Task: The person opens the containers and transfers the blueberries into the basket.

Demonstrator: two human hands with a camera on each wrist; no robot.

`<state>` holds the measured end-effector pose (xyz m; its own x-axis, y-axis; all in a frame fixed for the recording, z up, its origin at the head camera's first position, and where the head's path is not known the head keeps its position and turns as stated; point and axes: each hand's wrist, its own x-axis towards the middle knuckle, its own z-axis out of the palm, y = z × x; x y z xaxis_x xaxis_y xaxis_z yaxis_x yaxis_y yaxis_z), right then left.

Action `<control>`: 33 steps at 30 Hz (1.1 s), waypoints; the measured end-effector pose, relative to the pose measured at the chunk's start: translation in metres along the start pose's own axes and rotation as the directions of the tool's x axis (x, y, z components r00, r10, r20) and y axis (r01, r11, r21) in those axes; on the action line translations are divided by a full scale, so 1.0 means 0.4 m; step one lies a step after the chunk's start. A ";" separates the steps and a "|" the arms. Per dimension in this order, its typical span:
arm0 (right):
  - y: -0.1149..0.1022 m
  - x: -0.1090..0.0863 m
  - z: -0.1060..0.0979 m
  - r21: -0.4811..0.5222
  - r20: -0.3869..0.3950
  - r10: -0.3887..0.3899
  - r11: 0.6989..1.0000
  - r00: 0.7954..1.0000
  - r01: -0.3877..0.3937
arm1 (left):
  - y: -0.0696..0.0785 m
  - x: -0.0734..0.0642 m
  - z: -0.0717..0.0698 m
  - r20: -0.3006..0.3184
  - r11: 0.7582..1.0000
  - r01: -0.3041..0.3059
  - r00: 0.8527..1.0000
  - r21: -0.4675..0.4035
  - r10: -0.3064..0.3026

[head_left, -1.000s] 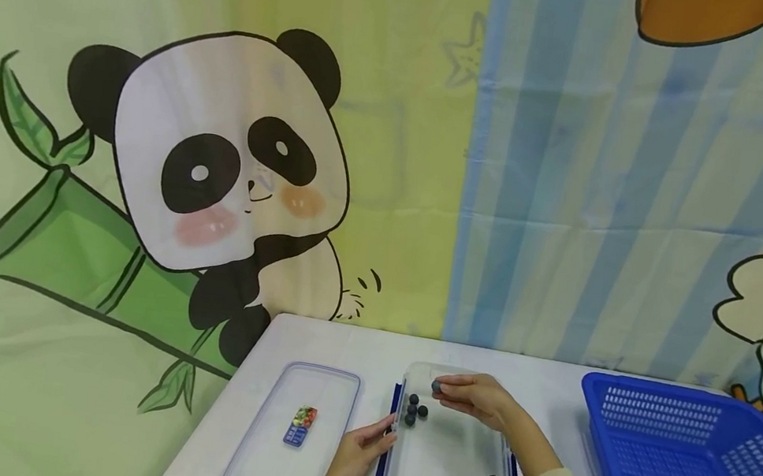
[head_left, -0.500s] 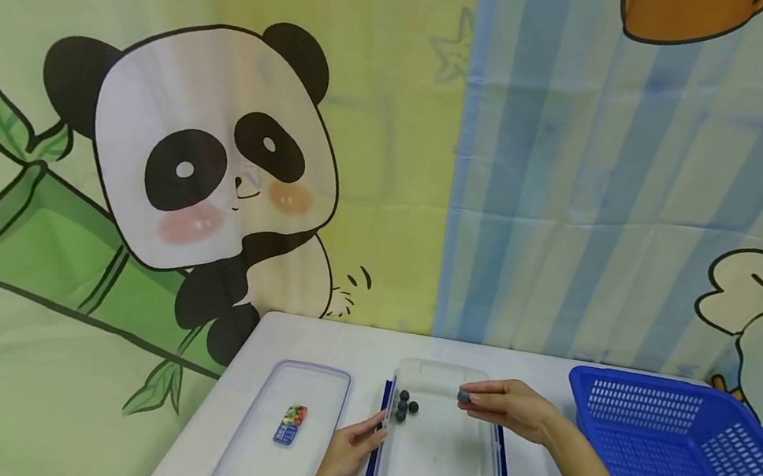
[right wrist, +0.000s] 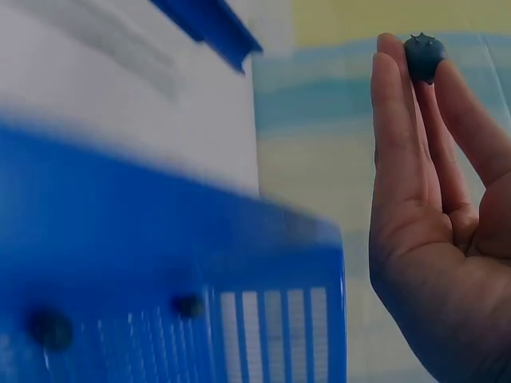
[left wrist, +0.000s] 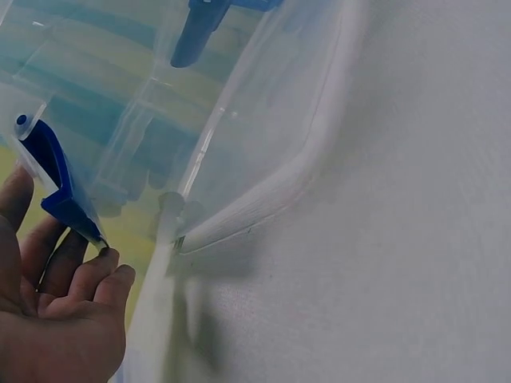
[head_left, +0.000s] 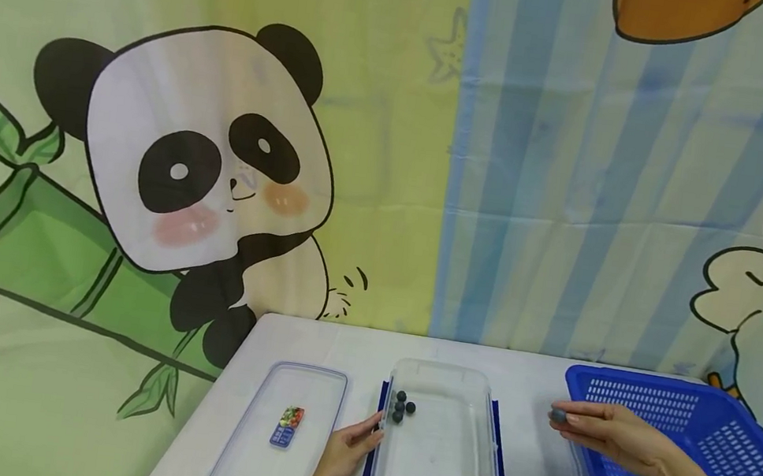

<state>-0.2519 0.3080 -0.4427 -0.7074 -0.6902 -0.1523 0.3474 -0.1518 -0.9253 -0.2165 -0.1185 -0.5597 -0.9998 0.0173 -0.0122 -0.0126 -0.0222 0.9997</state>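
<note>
White table (head_left: 529, 399), cartoon backdrop (head_left: 392, 152) (with panda (head_left: 219, 162))

Head view: moderately bright, even, diffuse light; backdrop cloth (head_left: 387, 191) slightly uneven in tone, faint soft shadow on counter (head_left: 368, 347) left of the blue basket (head_left: 675, 465). Small glints along rim of clear box (head_left: 433, 459); fine print on label (head_left: 287, 426) too soft to read. Both wrist views dimmer, greyer. Left wrist: white streaks of glare on box edge, diffuse shadows below. Right wrist: near basket rim heavily blurred, blueberry (right wrist: 425, 57) comparatively sharp.
</note>
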 end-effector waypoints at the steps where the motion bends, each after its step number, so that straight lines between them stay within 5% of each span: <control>1: -0.002 -0.019 -0.014 0.017 0.017 0.000 1.000 1.000 0.000 | -0.001 0.000 0.000 0.001 1.000 -0.001 1.000 0.001 0.001; 7: 0.004 -0.120 -0.101 0.096 0.107 0.001 0.995 0.994 -0.011 | 0.001 0.001 -0.006 0.005 1.000 -0.005 1.000 0.022 0.005; 19: 0.094 -0.248 -0.255 0.016 -0.122 0.145 0.989 0.982 -0.144 | 0.006 -0.004 -0.003 0.018 1.000 0.000 1.000 -0.010 0.000; 33: 0.139 -0.278 -0.304 0.046 -0.268 0.178 0.984 0.947 -0.172 | -0.006 0.010 -0.004 0.008 1.000 0.028 1.000 -0.010 -0.028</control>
<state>-0.2290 0.4623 -0.5195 -0.7730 -0.4908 -0.4019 0.4917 -0.0634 -0.8684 -0.2203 -0.1201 -0.5620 -0.9989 0.0258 -0.0396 -0.0405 -0.0322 0.9987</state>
